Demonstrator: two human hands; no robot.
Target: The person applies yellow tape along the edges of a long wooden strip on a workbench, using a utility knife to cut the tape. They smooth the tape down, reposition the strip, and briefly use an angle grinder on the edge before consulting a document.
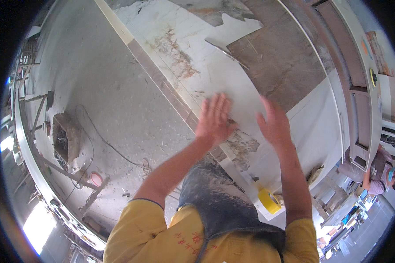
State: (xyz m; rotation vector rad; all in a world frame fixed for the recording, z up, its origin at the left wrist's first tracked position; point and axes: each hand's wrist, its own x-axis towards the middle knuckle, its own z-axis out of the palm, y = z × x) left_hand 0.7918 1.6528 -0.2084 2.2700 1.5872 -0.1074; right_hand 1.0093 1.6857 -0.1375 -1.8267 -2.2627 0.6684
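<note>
My left hand (216, 119) is spread palm down over a white stone-like slab (214, 85) with brown and rust veining. Whether the palm presses on the slab or hovers just above it, I cannot tell. My right hand (276, 125) is beside the slab's curved edge, thumb and fingers apart, with nothing visible between them. Both hands look slightly blurred. A brown slab (276, 62) lies beyond the curved edge. Close to my right forearm, a roll of yellow tape (269, 201) rests on the near corner of the work surface.
A narrow brown strip (161, 82) borders the slab's left side. On the dusty floor (118, 108) are a cable (108, 143), a pink round container (96, 179) and a rough sack-like container (65, 138). A framed panel (358, 115) stands at right, with another person (378, 174) beyond it.
</note>
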